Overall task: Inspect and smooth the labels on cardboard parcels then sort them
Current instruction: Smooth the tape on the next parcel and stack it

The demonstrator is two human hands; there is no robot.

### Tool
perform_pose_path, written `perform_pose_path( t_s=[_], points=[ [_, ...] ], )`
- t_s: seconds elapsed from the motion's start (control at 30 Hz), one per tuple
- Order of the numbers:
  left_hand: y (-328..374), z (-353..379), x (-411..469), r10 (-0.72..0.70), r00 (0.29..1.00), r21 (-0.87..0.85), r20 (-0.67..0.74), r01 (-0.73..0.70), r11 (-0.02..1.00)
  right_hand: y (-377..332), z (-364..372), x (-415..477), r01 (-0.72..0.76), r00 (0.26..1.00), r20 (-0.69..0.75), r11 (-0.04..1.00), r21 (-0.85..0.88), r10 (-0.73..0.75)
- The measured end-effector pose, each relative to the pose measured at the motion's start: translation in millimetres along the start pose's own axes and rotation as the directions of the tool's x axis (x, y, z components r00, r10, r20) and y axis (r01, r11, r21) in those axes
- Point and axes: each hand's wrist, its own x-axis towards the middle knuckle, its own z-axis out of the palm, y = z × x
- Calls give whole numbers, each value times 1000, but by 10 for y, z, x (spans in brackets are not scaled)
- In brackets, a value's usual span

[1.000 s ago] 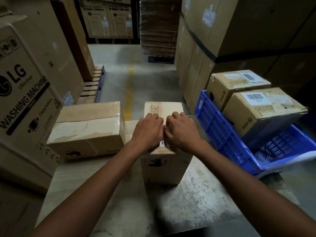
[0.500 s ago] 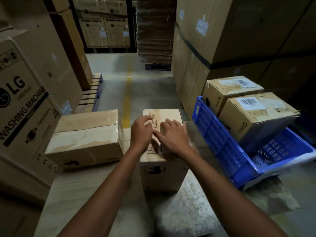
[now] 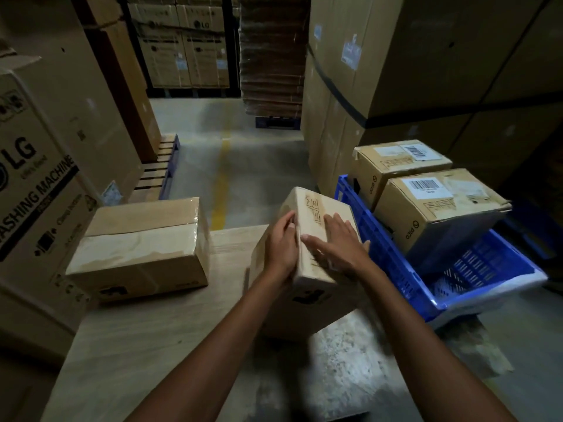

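Note:
A small cardboard parcel (image 3: 316, 208) with printed handling marks sits between my hands, tipped to the right over the wooden table (image 3: 152, 345). My left hand (image 3: 281, 248) presses flat against its left side, fingertips reaching the top edge. My right hand (image 3: 335, 242) lies spread on the sloping top face, its thumb near the ridge. My hands hide any label on the parcel. To the right, a blue plastic crate (image 3: 380, 257) holds two parcels with barcode labels, a near one (image 3: 438, 214) and a far one (image 3: 393, 166).
A wider taped box (image 3: 137, 248) lies on the table's left. A large LG washing machine carton (image 3: 36, 184) stands at the left, with a pallet (image 3: 155, 175) beyond it. Tall stacked cartons (image 3: 396, 71) rise behind the crate. An aisle with a yellow line (image 3: 224, 178) runs ahead.
The parcel stood flat with both hands on its top; now it is tilted and swung right, toward the blue crate. My left hand slid to its left side and my right hand spread flat.

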Motion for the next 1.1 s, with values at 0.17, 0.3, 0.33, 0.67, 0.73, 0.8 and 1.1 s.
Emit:
perform_pose_path(
  t_s=[0.17, 0.3, 0.33, 0.67, 0.73, 0.8, 1.1],
  points=[
    [-124, 191, -40, 148, 985, 299, 86, -167, 939, 210, -176, 34, -68, 996, 60, 986, 152, 59],
    [-448, 244, 173, 5, 998, 452, -56, 21, 892, 245, -182, -58, -65, 998, 40, 980, 187, 58],
    [-567, 224, 227, -105, 988, 517, -117, 151, 843, 269, -186, -70, -62, 998, 23, 974, 220, 58],
    [-1027, -143, 122, -335, 887, 542, -317, 460, 704, 841, -252, 31, 35, 999, -35, 843, 537, -19],
    [-843, -191, 74, -256, 892, 586, -374, 441, 680, 948, -236, 68, 39, 999, -45, 747, 663, -12],
    [-636, -261, 44, -166, 906, 626, -389, 392, 674, 975, -251, 123, 39, 999, -46, 668, 743, -6],
    [482, -910, -3, 134, 845, 782, -518, 404, 474, 252, -149, 209, -38, 984, 101, 382, 923, -145]
  ],
)
